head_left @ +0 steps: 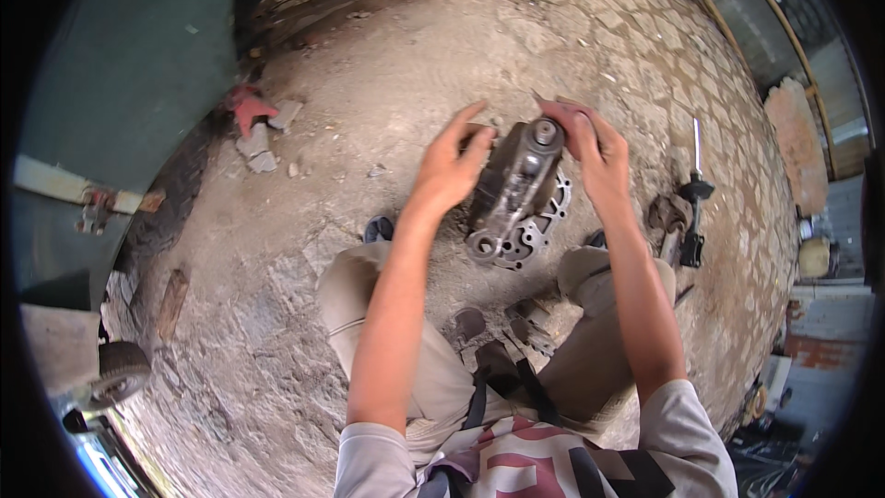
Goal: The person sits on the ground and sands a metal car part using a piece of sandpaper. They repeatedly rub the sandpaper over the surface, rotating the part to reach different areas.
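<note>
A greasy dark metal engine part (518,180), long with a round boss at each end, stands on the dirt floor in front of my knees. Along its right side shows a lighter metal casting (544,226) pierced with holes. My right hand (604,155) pinches a reddish-brown sheet (556,112), like sandpaper, against the far boss. To the left of the part, my left hand (450,164) is raised with fingers apart, holding nothing. Its fingertips come close to the part's upper end; whether they touch it I cannot tell.
A shock absorber (693,212) and a rusty metal piece (668,215) lie to the right. At the left are a red stand (249,109), broken stones (258,146) and a green vehicle panel (120,65). Small dark parts (530,327) lie between my legs.
</note>
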Motion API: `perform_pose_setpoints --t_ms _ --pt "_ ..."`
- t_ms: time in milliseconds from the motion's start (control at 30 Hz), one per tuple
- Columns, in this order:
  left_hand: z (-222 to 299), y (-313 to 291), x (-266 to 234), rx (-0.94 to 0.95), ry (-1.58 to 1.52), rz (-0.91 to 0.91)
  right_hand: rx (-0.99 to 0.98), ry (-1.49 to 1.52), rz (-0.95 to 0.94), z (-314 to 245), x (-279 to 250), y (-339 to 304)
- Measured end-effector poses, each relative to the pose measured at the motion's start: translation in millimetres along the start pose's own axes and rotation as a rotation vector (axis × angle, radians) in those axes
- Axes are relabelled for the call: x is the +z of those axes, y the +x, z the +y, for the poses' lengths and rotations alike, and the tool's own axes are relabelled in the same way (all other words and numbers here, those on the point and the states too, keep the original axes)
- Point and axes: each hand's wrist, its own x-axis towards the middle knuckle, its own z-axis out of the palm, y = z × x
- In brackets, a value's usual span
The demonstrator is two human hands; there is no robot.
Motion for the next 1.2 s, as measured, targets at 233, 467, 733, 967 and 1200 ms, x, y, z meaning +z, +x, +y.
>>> perform_pose_setpoints --t_ms 233,467,733,967,1200 --pt "16.6 9.3 23.2 0.174 -0.213 -0.138 -0.087 -0.059 -0.022 17.4 -6.5 -0.5" --pt "15.8 30.7 35.7 0.256 -0.356 -0.147 -0.041 0.071 -0.026 16.1 -2.9 4.6" --pt "7.7 38.0 46.9 0.131 -0.345 -0.028 0.004 -0.165 0.044 32.6 -13.9 5.6" --pt "5.0 38.1 48.9 0.053 -0.354 0.022 0.078 -0.236 0.053 18.4 -10.9 -6.3" --pt "10.8 34.4 50.7 0.058 -0.36 0.048 0.051 -0.273 0.029 30.8 -14.5 -5.4"
